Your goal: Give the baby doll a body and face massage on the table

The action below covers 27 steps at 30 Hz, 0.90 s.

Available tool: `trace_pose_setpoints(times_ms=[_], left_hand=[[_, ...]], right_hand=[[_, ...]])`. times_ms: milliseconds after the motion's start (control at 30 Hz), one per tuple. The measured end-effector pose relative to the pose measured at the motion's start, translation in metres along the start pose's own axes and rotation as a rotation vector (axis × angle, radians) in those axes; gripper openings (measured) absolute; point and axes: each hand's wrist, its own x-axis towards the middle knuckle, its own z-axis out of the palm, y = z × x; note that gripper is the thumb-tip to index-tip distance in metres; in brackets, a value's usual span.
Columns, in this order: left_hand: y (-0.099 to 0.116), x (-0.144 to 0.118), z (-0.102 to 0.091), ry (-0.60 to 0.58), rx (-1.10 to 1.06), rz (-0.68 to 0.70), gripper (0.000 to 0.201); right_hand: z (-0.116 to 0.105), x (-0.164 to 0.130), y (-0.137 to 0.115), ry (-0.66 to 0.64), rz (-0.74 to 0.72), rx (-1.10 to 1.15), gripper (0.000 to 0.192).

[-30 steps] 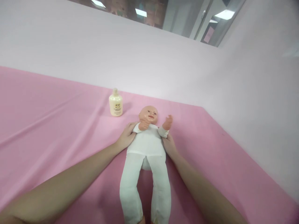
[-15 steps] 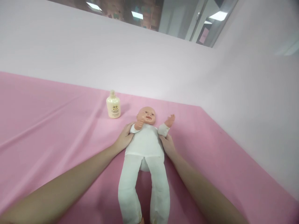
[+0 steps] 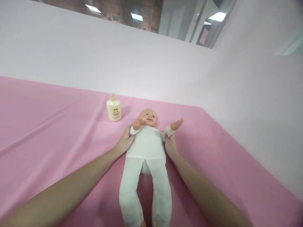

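A baby doll in white clothes lies on its back on the pink cloth, head away from me and legs toward me. My left hand is closed around its arm on the left side, thumb toward the chest and fingers mostly hidden behind. On the other side my right hand grips the doll's other arm near the armpit, its fingertips partly out of sight. Both doll forearms are bent up, the right-hand one leaning outward.
A cream pump bottle with a dark printed label stands upright beyond my left hand. The pink cloth covers the table and shows creases at left. White walls border it at the back and right, with a window above.
The doll's arm on the right has swung outward and lower, with my right hand on it. On the left, the doll's hand has shifted slightly left and up. The view has moved slightly.
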Motion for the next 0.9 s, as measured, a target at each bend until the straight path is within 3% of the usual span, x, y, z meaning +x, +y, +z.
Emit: trace_pose_setpoints(times_ms=[233,467,900], left_hand=[[-0.002,0.0005,-0.0011,-0.03,0.028,0.045,0.052],[-0.0037,0.0018,-0.0013,-0.028,0.046,0.027,0.051],[0.0022,0.0003,-0.0013,-0.025,0.032,0.003,0.046]], right_hand=[[0.0005,0.0028,0.0069,-0.114,-0.126,-0.073,0.053],[0.0012,0.0032,0.0056,-0.128,-0.115,-0.054,0.054],[-0.0001,-0.0015,0.0016,-0.129,-0.009,-0.094,0.033]])
